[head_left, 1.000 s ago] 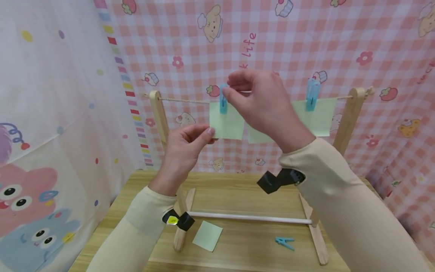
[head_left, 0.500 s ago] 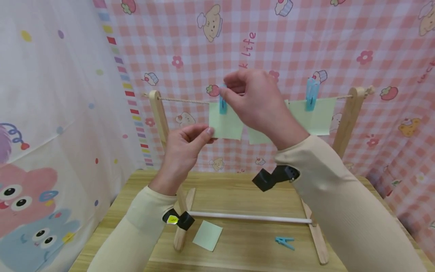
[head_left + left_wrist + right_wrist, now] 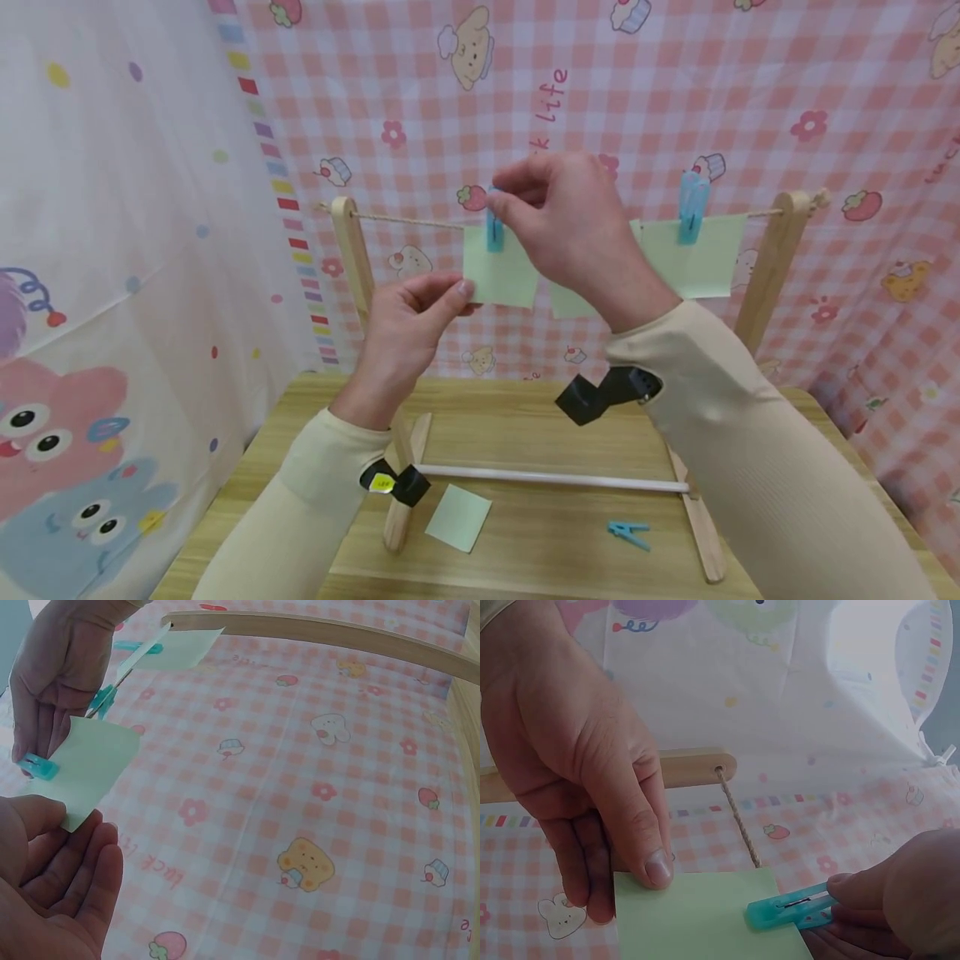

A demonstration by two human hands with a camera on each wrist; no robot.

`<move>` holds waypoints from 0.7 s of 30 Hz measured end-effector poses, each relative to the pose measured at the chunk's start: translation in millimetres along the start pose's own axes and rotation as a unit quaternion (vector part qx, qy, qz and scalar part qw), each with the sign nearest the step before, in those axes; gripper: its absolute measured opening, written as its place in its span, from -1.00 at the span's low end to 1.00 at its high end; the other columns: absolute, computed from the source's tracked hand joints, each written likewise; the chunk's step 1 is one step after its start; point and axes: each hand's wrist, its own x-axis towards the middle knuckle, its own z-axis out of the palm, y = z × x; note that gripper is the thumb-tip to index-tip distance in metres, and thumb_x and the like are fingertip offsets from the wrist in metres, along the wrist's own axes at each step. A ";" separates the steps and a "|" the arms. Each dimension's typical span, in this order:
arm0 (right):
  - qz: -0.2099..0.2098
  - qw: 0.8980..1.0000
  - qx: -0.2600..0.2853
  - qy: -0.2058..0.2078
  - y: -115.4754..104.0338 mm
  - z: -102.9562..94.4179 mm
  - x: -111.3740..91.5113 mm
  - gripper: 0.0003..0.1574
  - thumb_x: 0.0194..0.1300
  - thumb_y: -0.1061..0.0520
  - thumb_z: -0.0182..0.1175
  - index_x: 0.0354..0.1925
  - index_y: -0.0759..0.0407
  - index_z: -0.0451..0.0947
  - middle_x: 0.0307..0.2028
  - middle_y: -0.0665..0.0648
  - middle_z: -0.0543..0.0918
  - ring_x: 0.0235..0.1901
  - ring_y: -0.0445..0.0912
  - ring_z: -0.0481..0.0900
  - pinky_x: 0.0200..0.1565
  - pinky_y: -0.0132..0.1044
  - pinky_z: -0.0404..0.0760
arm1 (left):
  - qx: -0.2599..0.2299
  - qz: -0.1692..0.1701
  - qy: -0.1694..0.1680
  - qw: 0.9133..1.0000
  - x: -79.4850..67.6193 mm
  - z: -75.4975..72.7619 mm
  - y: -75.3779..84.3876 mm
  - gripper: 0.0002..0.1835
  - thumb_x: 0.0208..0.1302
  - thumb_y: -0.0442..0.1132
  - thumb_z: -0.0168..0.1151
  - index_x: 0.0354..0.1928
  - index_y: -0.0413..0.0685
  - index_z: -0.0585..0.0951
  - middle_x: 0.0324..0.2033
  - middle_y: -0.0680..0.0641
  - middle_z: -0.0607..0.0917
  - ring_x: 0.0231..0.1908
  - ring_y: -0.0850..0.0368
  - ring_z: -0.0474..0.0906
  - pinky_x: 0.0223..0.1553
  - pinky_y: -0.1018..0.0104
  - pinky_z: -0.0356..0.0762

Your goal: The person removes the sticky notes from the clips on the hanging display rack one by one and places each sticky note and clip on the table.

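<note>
My left hand (image 3: 408, 333) pinches the lower left corner of a pale green paper square (image 3: 504, 279) between thumb and fingers. With thumb and fingertips, my right hand (image 3: 577, 233) grips the upper end of a blue clothespin (image 3: 494, 232). That clothespin sits over the paper's top edge at the rope (image 3: 405, 220); in the right wrist view the clothespin (image 3: 787, 906) overlaps the paper (image 3: 697, 915). Right of it, a second green paper (image 3: 573, 302) is mostly hidden behind my right hand. A third paper (image 3: 705, 267) hangs from the rope under another blue clothespin (image 3: 691, 212).
The rope runs between two wooden posts (image 3: 772, 267) (image 3: 352, 258), joined low down by a white rod (image 3: 555, 477). On the wooden table (image 3: 540, 567) lie a loose green paper (image 3: 459, 518) and a blue clothespin (image 3: 628, 534). A checked cloth (image 3: 600, 92) hangs behind.
My right hand has shifted very slightly left, still gripping the clothespin. The left hand keeps its pinch on the paper's corner, and the papers hang as before.
</note>
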 end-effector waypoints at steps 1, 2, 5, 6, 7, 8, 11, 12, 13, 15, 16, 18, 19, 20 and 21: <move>-0.001 1.000 0.002 0.004 0.0 0.6 -0.1 -0.67 0.59 0.09 0.29 0.20 0.18 0.73 0.07 0.13 0.84 0.00 -0.08 0.78 0.06 -0.17 0.81 | 0.001 -0.001 0.000 1.000 -0.2 -0.2 0.0 -0.74 0.57 -0.22 0.32 0.12 -0.21 0.77 -0.10 -0.09 0.88 -0.12 0.14 0.79 0.15 0.29 0.75; -0.003 1.000 0.003 0.008 0.1 1.2 -0.3 -0.67 0.59 0.10 0.29 0.19 0.19 0.74 0.07 0.13 0.84 -0.01 -0.08 0.78 0.06 -0.17 0.81 | 0.001 -0.002 0.000 1.000 -0.2 -0.4 0.0 -0.75 0.57 -0.22 0.33 0.12 -0.21 0.77 -0.10 -0.10 0.88 -0.10 0.10 0.80 0.16 0.27 0.75; -0.010 1.000 0.007 0.019 0.8 2.7 -0.5 -0.69 0.58 0.11 0.31 0.17 0.19 0.75 0.06 0.14 0.84 -0.02 -0.08 0.79 0.06 -0.17 0.81 | 0.003 -0.004 -0.001 1.000 -0.5 -0.8 0.1 -0.75 0.57 -0.21 0.33 0.12 -0.19 0.77 -0.09 -0.10 0.88 -0.07 0.05 0.80 0.18 0.24 0.74; -0.012 1.000 0.008 0.023 1.1 3.2 -0.6 -0.69 0.57 0.12 0.31 0.17 0.19 0.75 0.06 0.14 0.84 -0.02 -0.08 0.79 0.07 -0.17 0.81 | 0.004 -0.005 -0.001 1.000 -0.8 -0.9 0.3 -0.75 0.57 -0.21 0.33 0.12 -0.19 0.77 -0.10 -0.10 0.88 -0.07 0.04 0.79 0.19 0.23 0.74; -0.014 1.000 0.010 0.026 1.4 3.5 -0.7 -0.69 0.57 0.12 0.31 0.17 0.19 0.76 0.06 0.14 0.84 -0.02 -0.08 0.79 0.07 -0.17 0.81 | 0.004 -0.004 -0.001 1.000 -0.8 -0.9 0.5 -0.75 0.57 -0.21 0.33 0.12 -0.19 0.77 -0.10 -0.10 0.88 -0.07 0.03 0.79 0.19 0.22 0.73; -0.016 0.999 0.011 0.031 1.8 3.9 -0.9 -0.69 0.57 0.13 0.31 0.16 0.19 0.76 0.06 0.14 0.85 -0.02 -0.08 0.79 0.07 -0.17 0.81 | 0.004 -0.004 -0.001 1.000 -0.7 -1.0 0.6 -0.75 0.57 -0.21 0.33 0.12 -0.19 0.77 -0.10 -0.10 0.88 -0.07 0.02 0.79 0.20 0.21 0.73; -0.024 0.999 0.017 0.042 3.1 5.0 -1.1 -0.70 0.56 0.14 0.32 0.16 0.19 0.76 0.05 0.15 0.85 -0.03 -0.07 0.80 0.07 -0.16 0.80 | 0.003 -0.002 -0.002 1.000 -1.4 -1.3 1.3 -0.75 0.57 -0.21 0.33 0.11 -0.19 0.77 -0.10 -0.11 0.87 -0.08 0.05 0.78 0.22 0.19 0.71; -0.026 0.998 0.019 0.046 3.4 5.5 -1.2 -0.70 0.56 0.15 0.32 0.16 0.19 0.77 0.04 0.15 0.85 -0.03 -0.07 0.80 0.07 -0.16 0.80 | 0.003 -0.002 -0.003 1.000 -1.6 -1.6 1.4 -0.75 0.57 -0.21 0.33 0.11 -0.18 0.77 -0.10 -0.11 0.87 -0.09 0.07 0.78 0.23 0.18 0.71; -0.027 0.998 0.021 0.050 3.7 6.0 -1.3 -0.71 0.56 0.15 0.32 0.15 0.19 0.77 0.04 0.15 0.86 -0.03 -0.06 0.80 0.07 -0.16 0.80 | 0.002 -0.002 -0.004 1.000 -1.9 -1.7 1.6 -0.75 0.57 -0.21 0.33 0.11 -0.18 0.77 -0.10 -0.11 0.87 -0.09 0.07 0.78 0.24 0.17 0.70; -0.031 0.997 0.025 0.059 4.1 7.2 -1.3 -0.72 0.55 0.16 0.33 0.14 0.19 0.78 0.03 0.16 0.86 -0.03 -0.06 0.81 0.08 -0.16 0.80 | 0.000 -0.001 -0.005 1.000 -2.5 -2.1 1.8 -0.75 0.57 -0.21 0.33 0.11 -0.19 0.77 -0.10 -0.10 0.87 -0.08 0.06 0.78 0.25 0.15 0.70; -0.033 0.997 0.029 0.064 4.3 7.8 -1.3 -0.72 0.55 0.16 0.33 0.13 0.19 0.78 0.02 0.16 0.86 -0.03 -0.06 0.82 0.08 -0.16 0.80 | -0.002 -0.001 -0.005 1.000 -2.5 -2.4 1.5 -0.75 0.57 -0.21 0.33 0.11 -0.20 0.77 -0.11 -0.10 0.87 -0.06 0.00 0.78 0.25 0.15 0.70; -0.040 0.996 0.036 0.076 4.5 9.3 -1.4 -0.74 0.54 0.17 0.34 0.11 0.19 0.79 0.01 0.16 0.87 -0.03 -0.06 0.83 0.08 -0.17 0.80 | -0.005 -0.002 -0.006 1.000 -2.5 -2.8 1.4 -0.75 0.57 -0.21 0.33 0.10 -0.20 0.77 -0.11 -0.10 0.87 -0.02 -0.09 0.78 0.26 0.15 0.70; -0.045 0.995 0.039 0.082 4.6 10.1 -1.5 -0.75 0.53 0.18 0.34 0.10 0.18 0.80 0.01 0.16 0.87 -0.03 -0.06 0.83 0.08 -0.17 0.80 | -0.007 -0.002 -0.005 1.000 -2.6 -2.8 1.5 -0.75 0.57 -0.21 0.33 0.10 -0.20 0.77 -0.11 -0.10 0.87 0.00 -0.13 0.78 0.26 0.15 0.70; -0.049 0.994 0.042 0.089 4.7 10.8 -1.4 -0.76 0.53 0.18 0.35 0.09 0.18 0.81 0.00 0.16 0.88 -0.04 -0.06 0.83 0.08 -0.19 0.80 | -0.007 -0.003 -0.006 1.000 -2.5 -2.9 1.4 -0.75 0.57 -0.20 0.33 0.10 -0.19 0.77 -0.11 -0.10 0.87 0.01 -0.15 0.78 0.26 0.15 0.70; -0.053 0.993 0.046 0.094 4.7 11.3 -1.4 -0.77 0.52 0.18 0.35 0.07 0.18 0.82 -0.01 0.16 0.88 -0.05 -0.06 0.84 0.07 -0.20 0.80 | -0.008 -0.002 -0.006 1.000 -2.3 -3.0 1.3 -0.75 0.57 -0.20 0.33 0.10 -0.19 0.77 -0.11 -0.10 0.87 0.03 -0.18 0.77 0.26 0.16 0.70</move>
